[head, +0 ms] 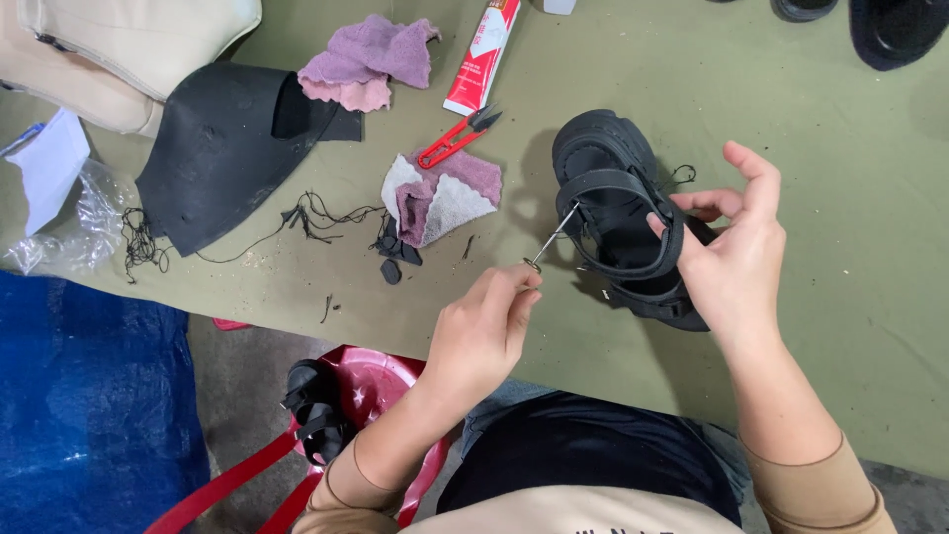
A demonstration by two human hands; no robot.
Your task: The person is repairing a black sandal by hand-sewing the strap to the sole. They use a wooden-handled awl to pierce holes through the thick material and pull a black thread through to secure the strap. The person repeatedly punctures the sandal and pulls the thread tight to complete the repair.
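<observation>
Black sandal (pixel 618 213) stands on the green table (pixel 830 198), right of centre, near the front edge, sole toward the far side. Right hand (pixel 736 252) grips it from the right: fingers curled around the straps, thumb and forefinger spread wide above. Hand covers the sandal's near right side; what lies under the palm cannot be seen.

Left hand (pixel 484 331) pinches a thin metal needle (pixel 554 237) between thumb and fingertips, fingers narrow and closed on it. Needle runs up and right to the sandal's strap; its tip is lost against the black strap, so whether it pierces or only touches cannot be told. Any thread on it is too fine to make out.

Just left of the sandal: a crumpled purple and white cloth (pixel 442 198), with red snips (pixel 457 138) beyond it. A red and white tube (pixel 481 54) lies further back, top cut off by the frame. Second purple cloth (pixel 368 59) rests against a black leather piece (pixel 222 143). Loose black threads (pixel 306 213) and small scraps are scattered near the cloth.

Top right: dark shoe parts (pixel 895 30), mostly cut off. Top left: beige material (pixel 119 44), partly out of view. Below the table edge, a red stool (pixel 371 391) holds another black sandal (pixel 316 405), half hidden by the left forearm.
</observation>
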